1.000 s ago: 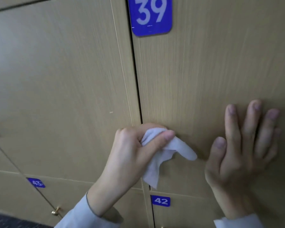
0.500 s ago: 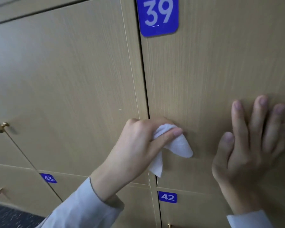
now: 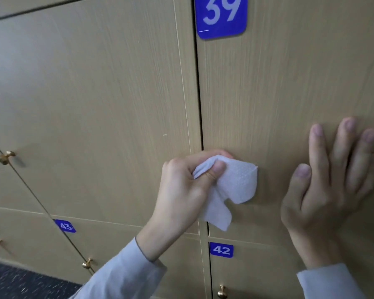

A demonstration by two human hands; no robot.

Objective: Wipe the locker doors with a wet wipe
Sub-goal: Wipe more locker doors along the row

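— Low on door 39 [image 3: 289, 93], right beside the seam: is that where the wipe [image 3: 235, 182] sits?

— Yes. The left hand [image 3: 181, 190] pinches it, thumb on top and fingers curled behind, so the bunched part is pushed against the wood while a loose tail hangs toward six o'clock. Holding it bunched probably puts more pressure on a small patch near the door's edge.

— And the right hand [image 3: 328, 190]?

— At three o'clock from the wipe, well apart from it. Its fingers are straight and spread, flat on the same door, holding nothing. It looks like a brace: either steadying the person or keeping the door shut under the rubbing. That is a guess.

— What about the surface?

— Pale wood-grain laminate, smooth. A blue plate [image 3: 221, 16] reading 39 sits at twelve o'clock, and a smaller one, 42 [image 3: 221, 250], marks the door below at six. Whether the wood is damp yet cannot be told.

— And around them?

— More doors run off toward nine o'clock, one tagged 43 [image 3: 65, 226]. Small brass knobs [image 3: 3, 156] show on several. A tiny pale fleck [image 3: 165, 134] marks the neighbouring door at ten o'clock from the wipe. Dark speckled floor [image 3: 20, 281] fills the corner at seven. Both wrists wear pale blue sleeves [image 3: 125, 277].

— How far along?

— Hard to judge; many doors appear to remain.
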